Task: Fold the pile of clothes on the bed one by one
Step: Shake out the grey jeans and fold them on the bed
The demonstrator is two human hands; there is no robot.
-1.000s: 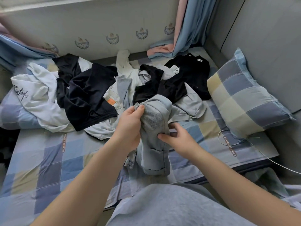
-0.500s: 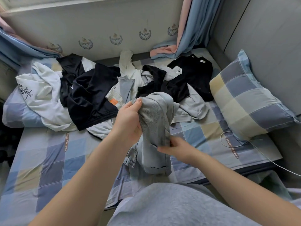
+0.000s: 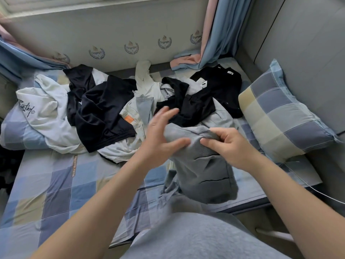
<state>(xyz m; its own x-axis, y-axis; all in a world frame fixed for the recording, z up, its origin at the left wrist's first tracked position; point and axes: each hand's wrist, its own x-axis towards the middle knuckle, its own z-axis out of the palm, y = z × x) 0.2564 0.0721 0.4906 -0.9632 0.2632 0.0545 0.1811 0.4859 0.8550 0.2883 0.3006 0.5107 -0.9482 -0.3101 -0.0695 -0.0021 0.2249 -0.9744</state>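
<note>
I am pinching the top fold of a grey ribbed fabric garment [image 3: 203,171] in my right hand [image 3: 231,146], its length hanging toward me over the checked bed [image 3: 56,184], while my blurred left hand [image 3: 160,135], fingers spread, seems only to be brushing it.

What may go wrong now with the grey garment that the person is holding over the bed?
1. Only the right hand pinches the grey garment; the left hand is open, so the fold may fall loose.
2. The garment's lower end lies near the front edge of the bed, so it may slide off.
3. The pile lies close behind; the left hand may catch a black piece.
</note>
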